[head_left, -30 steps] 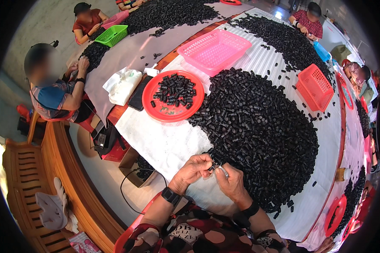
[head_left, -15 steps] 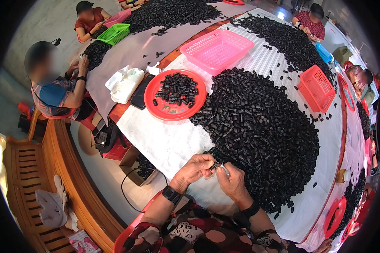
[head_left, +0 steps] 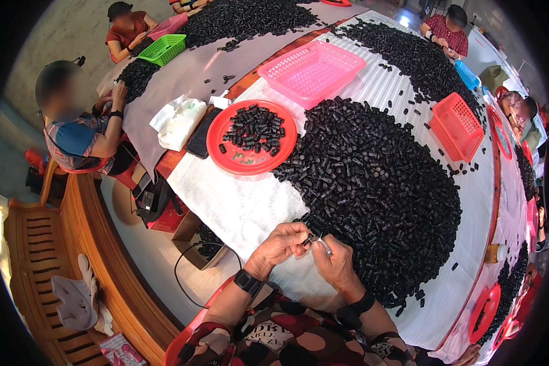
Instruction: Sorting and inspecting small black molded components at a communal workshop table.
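Note:
My left hand (head_left: 282,242) pinches a small black cylindrical piece (head_left: 308,240) between thumb and fingertips. Closed around a small silver metal tool (head_left: 327,249) is my right hand (head_left: 336,263); its tip meets the black piece, and its exact kind is mostly hidden by my fingers. Both hands are close together above the white cloth (head_left: 238,210), at the near edge of a large pile of black cylindrical pieces (head_left: 378,189). Beyond my left hand, a round red plate (head_left: 215,145) carries several similar pieces.
A pink basket (head_left: 308,70) stands behind the pile, a red basket (head_left: 456,129) to its right. White tissue pack (head_left: 178,124) and dark phone (head_left: 202,135) lie left of the plate. Below the table edge is a cardboard box (head_left: 195,247). Other people (head_left: 82,131) sit around the tables.
Hardly anything differs. Both hands keep their grip at the same spot, and the whole view has shifted very slightly.

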`<move>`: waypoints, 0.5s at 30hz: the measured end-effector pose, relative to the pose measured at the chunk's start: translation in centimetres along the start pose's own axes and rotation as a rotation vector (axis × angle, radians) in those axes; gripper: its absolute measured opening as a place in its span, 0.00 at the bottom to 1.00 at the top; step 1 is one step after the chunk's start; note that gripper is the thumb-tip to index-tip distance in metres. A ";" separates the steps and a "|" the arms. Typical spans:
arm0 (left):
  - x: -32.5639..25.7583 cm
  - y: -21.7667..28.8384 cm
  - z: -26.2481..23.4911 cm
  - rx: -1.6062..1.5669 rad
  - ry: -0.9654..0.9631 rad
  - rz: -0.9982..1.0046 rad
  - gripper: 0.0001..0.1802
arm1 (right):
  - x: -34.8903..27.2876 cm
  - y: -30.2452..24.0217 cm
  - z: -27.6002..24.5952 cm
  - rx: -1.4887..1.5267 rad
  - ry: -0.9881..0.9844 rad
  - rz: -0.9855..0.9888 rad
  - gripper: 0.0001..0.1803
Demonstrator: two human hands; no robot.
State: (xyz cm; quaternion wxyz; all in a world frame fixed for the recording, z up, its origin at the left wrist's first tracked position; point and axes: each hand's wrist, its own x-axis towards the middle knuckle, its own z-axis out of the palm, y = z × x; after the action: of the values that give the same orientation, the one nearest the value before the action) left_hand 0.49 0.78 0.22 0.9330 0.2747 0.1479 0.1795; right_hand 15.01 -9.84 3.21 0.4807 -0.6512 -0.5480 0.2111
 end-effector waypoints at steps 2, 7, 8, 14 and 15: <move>0.0 0.0 -0.1 -0.007 -0.003 -0.003 0.12 | 0.0 0.0 0.0 -0.005 -0.007 0.003 0.14; 0.1 -0.2 -0.3 -0.001 0.006 0.010 0.12 | 0.0 0.0 0.0 -0.056 -0.055 -0.013 0.14; 0.1 -0.1 -0.3 0.000 0.006 0.010 0.12 | 0.0 0.0 0.0 -0.052 -0.058 -0.018 0.13; -0.3 0.9 0.9 0.012 0.078 0.033 0.11 | -0.1 0.5 0.0 0.041 -0.011 -0.048 0.13; -0.5 1.8 1.4 0.156 0.184 0.039 0.11 | -0.2 0.7 0.0 0.053 0.004 -0.060 0.12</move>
State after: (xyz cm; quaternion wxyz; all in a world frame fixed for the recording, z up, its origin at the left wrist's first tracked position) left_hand 0.08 1.34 2.42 0.8876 0.3315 0.2411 0.2101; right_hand 15.29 -9.97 2.54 0.5050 -0.6220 -0.5606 0.2095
